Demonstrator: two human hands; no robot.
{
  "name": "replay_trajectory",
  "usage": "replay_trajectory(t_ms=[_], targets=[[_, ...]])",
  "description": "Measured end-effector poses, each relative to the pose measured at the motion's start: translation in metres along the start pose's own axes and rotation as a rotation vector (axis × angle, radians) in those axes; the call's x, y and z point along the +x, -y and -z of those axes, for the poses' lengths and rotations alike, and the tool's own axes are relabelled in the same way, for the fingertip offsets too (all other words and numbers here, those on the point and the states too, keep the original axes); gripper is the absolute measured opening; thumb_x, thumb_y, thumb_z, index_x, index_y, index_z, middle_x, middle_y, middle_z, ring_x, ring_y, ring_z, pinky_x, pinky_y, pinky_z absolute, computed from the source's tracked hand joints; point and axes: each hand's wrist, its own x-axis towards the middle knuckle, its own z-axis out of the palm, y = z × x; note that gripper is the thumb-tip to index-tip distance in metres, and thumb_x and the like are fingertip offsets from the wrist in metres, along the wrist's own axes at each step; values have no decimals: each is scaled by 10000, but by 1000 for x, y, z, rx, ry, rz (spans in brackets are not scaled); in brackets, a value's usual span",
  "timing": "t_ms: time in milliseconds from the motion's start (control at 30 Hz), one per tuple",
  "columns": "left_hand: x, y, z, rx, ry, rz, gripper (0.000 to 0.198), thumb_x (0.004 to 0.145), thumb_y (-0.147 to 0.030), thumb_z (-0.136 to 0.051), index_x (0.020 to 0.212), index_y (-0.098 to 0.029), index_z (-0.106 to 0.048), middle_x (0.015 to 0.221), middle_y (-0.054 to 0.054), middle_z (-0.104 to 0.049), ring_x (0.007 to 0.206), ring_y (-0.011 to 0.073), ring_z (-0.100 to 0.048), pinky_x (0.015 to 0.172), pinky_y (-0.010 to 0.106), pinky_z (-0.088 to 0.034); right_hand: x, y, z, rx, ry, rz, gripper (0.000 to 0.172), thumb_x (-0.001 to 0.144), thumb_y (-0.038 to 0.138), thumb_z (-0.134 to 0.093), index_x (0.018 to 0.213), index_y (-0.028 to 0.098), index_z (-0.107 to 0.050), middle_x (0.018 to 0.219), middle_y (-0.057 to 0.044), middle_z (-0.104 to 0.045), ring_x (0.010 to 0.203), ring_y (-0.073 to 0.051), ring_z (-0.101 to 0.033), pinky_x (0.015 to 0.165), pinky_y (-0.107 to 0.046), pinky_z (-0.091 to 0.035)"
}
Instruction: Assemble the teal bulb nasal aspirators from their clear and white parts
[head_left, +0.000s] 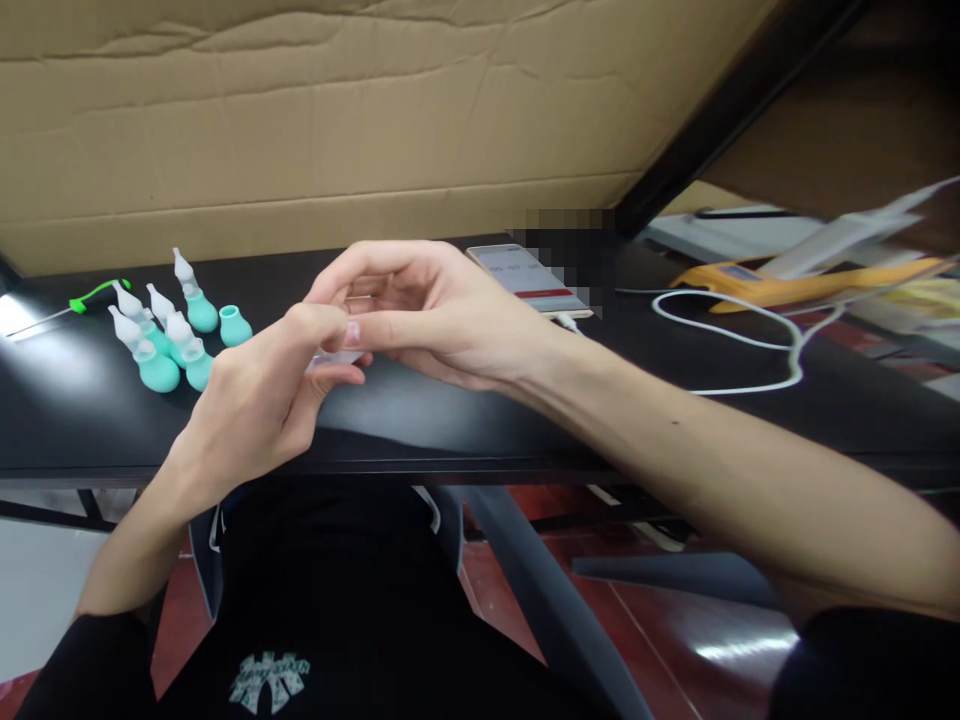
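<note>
My left hand (259, 385) is closed, pinching a small clear plastic piece (334, 357) between thumb and fingers above the black table. My right hand (435, 315) meets it from the other side, thumb tip pressed against the piece and fingers curled behind. Most of the piece is hidden by the fingers. Left of my hands stand several teal bulb aspirators (157, 370) with whitish pointed tips. Beside them is a teal bulb (235, 326) with an open neck and no tip.
A phone (529, 280) with a white cable (795, 350) lies on the black table (465, 425) behind my right hand. A green-and-black tool (94, 297) is at the left. Yellow-orange items (742, 287) lie at the right. Cardboard (337, 130) rises behind.
</note>
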Motion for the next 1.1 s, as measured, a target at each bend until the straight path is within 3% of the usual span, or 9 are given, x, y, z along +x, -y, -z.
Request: replay_trajectory(t_ms=[200,500,733,900,1000,1100], targets=[[-3,0,1,10,-36,67,274,1069,-141,-708,1229,-278,-533,1035,-30,-742,810,131,-817,688,219,-651,-1,0,-2,-38,-33,0,360,916,449,-922,1066,157,-775,917,-22,-769,791,-113,-696,700,-228,-578],[-6,8,1,47,-91,89,288,1089,-395,-732,1254,-317,-510,1107,12,-727,729,158,-781,595,284,-626,-4,11,-4,-183,-101,55,297,858,420,-965,976,187,-823,986,-51,-795,875,-164,-706,814,-313,-639],[-7,6,2,73,-119,94,240,1104,-368,-695,1232,-313,-500,1046,-7,-684,670,128,-741,562,256,-582,-3,9,-1,-205,-50,117,257,888,387,-951,1005,190,-836,1008,-59,-797,950,-185,-739,891,-351,-659],[-5,4,2,0,-121,124,263,1122,-399,-677,1198,-299,-446,920,-48,-644,576,107,-711,481,230,-497,-2,6,1,-172,10,141,303,893,392,-952,1069,177,-833,1008,-47,-781,909,-160,-748,842,-318,-655],[-5,4,0,-55,-110,127,332,1109,-426,-710,1170,-301,-409,815,-84,-636,572,121,-728,484,225,-504,-2,6,0,-147,23,130,310,901,389,-945,1091,173,-830,991,-36,-772,868,-147,-751,793,-295,-653],[-6,7,-1,-38,-108,135,375,1085,-444,-748,1177,-303,-412,850,-70,-658,615,140,-758,511,238,-534,-4,7,-4,-163,-22,109,299,890,383,-953,1076,178,-836,970,-28,-777,846,-144,-754,784,-282,-652]])
